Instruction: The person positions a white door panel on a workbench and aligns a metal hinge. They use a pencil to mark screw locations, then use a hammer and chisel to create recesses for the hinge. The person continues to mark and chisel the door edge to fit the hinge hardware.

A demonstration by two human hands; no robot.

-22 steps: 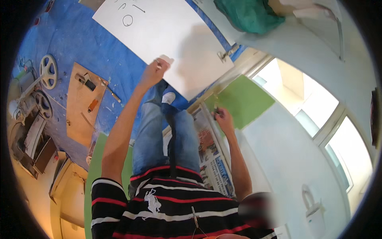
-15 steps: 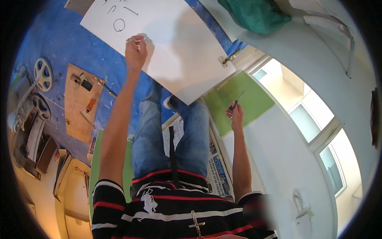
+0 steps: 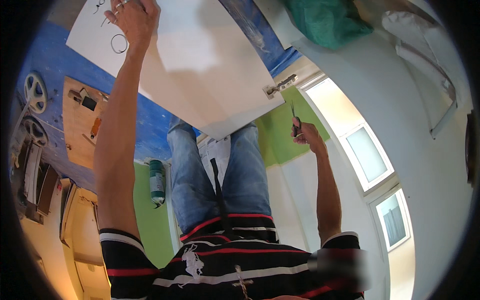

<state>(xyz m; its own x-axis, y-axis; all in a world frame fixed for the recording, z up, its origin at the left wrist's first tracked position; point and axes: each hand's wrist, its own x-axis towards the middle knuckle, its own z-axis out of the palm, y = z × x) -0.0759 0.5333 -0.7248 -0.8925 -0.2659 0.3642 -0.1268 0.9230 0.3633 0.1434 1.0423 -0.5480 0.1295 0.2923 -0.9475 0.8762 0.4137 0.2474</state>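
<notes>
- Left hand [image 3: 131, 17] is up at the top edge of view, flat on the white panel [image 3: 200, 65], fingers close together, gripping the far end near some pen marks: a drawn circle [image 3: 119, 43] just beside the wrist.
- Left forearm runs straight up from the striped shirt [image 3: 225, 265] to the panel, fully stretched.
- White panel is a cabinet-door type board, tilted, spanning from upper left to centre; its lower corner sits over the knees in blue jeans [image 3: 220, 175].
- Metal hinge [image 3: 280, 85] is fixed at the panel's right edge, near the corner.
- Right hand [image 3: 305, 135] is closed in a fist around a thin dark tool [image 3: 295, 117], looks like a small screwdriver or pliers, cannot tell which. Tip points up toward the hinge, close to it but apart.
- Right hand is clear of the panel, just beside its lower right corner.
- Around: blue sheet [image 3: 55, 65] under the panel on the left, a wooden board [image 3: 82, 120] with small parts on it, a green spray can [image 3: 157, 182] lying beside the left leg, a green cloth [image 3: 325, 20] at the top right, white window frames [image 3: 370, 160] to the right.
</notes>
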